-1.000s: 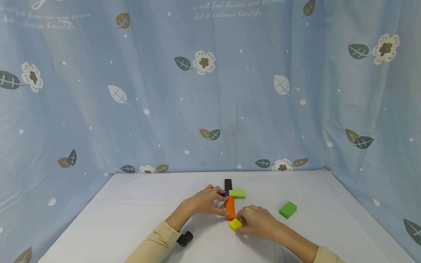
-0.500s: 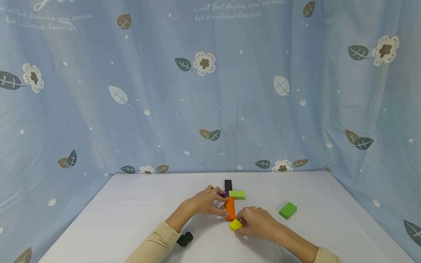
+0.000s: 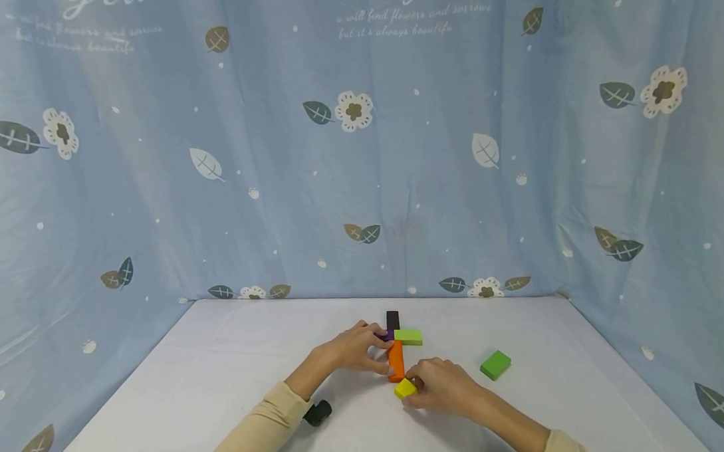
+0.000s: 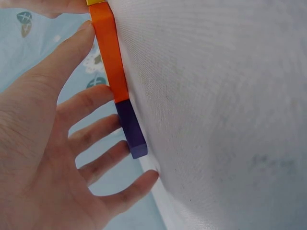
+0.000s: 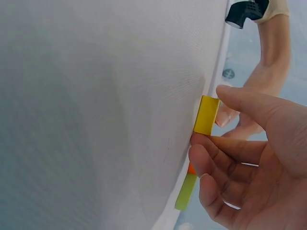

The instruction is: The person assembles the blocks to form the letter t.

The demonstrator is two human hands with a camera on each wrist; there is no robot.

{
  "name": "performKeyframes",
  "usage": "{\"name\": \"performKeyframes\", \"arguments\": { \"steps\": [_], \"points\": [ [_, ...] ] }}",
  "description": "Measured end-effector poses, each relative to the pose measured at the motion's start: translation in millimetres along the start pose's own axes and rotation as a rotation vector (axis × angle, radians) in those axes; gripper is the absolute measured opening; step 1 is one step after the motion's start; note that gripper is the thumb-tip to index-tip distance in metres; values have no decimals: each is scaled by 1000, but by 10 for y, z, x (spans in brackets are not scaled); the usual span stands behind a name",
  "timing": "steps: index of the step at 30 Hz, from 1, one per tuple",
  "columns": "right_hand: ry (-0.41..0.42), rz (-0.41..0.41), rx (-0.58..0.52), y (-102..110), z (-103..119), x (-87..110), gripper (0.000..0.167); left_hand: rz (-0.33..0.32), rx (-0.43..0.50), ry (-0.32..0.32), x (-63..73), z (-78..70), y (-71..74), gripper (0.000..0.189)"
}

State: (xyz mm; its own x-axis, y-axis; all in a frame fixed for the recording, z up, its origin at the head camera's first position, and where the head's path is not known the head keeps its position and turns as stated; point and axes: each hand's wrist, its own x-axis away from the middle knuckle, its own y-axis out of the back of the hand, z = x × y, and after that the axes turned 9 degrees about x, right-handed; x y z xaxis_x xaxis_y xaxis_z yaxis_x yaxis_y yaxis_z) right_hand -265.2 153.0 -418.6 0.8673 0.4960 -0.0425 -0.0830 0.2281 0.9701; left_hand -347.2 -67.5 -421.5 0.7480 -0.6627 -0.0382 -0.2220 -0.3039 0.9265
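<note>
On the white tabletop, my right hand (image 3: pixel 446 386) pinches a small yellow block (image 3: pixel 405 388) between thumb and index finger, at the near end of a long orange block (image 3: pixel 396 361). My left hand (image 3: pixel 353 349) has its fingers spread along the left side of the row. Its thumb and index fingertips touch the orange block, while the middle and ring fingertips rest at a purple block (image 4: pixel 130 128), partly hidden in the head view. A light green block (image 3: pixel 408 337) lies crosswise beside the purple one, and a black block (image 3: pixel 392 320) stretches away behind them.
A green block (image 3: pixel 495 365) lies apart to the right on the white tabletop (image 3: pixel 262 355). Behind and at both sides hangs a blue curtain (image 3: pixel 267 203) with leaf and flower prints. A black wrist camera (image 3: pixel 317 413) sits under the left sleeve.
The head view has tilted up a little, so everything sits slightly lower in it. Both hands and the blocks keep nearly the same places.
</note>
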Motion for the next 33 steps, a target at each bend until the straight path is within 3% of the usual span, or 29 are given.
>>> {"name": "performKeyframes", "arguments": {
  "steps": [28,33],
  "points": [
    [22,13,-9,60,-62,131,46,5,-4,12,-1,-2,-8,62],
    [-13,43,-34,99,-95,156,49,8,-7,26,0,-6,-5,62]
  ]
}}
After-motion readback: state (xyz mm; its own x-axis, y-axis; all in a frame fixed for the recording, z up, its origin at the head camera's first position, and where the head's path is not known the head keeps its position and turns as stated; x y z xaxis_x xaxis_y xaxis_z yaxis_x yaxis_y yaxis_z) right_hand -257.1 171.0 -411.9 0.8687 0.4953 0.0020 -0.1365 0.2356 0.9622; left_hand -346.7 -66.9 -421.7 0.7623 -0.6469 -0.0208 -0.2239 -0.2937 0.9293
